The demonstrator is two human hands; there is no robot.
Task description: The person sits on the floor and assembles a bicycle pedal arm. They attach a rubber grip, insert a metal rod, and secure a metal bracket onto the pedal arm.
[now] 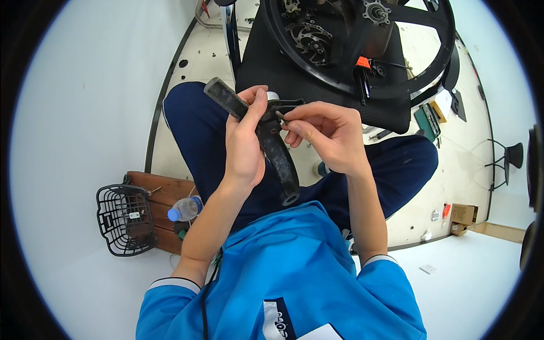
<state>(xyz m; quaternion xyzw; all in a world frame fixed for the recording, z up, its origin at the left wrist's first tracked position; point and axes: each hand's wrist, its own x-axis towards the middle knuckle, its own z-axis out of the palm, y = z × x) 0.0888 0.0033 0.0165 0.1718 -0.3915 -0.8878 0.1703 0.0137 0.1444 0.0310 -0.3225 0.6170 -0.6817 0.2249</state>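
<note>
My left hand is closed around a dark, worn forked part that looks like metal, held above my lap. One arm of it sticks out past my thumb to the upper left. A longer, curved arm hangs toward my shirt and ends in a round hole. At the part's middle, my right hand pinches a small metal piece, perhaps a bolt, between thumb and fingertips. Its tip is against or very near the part; I cannot tell whether it sits in a hole. My left fingers are mostly hidden behind the part.
Ahead, a black spoked wheel rests on a black chair seat, with brake discs and an orange-and-black tool. At left are a black wire basket and a plastic bottle. A cardboard box stands right.
</note>
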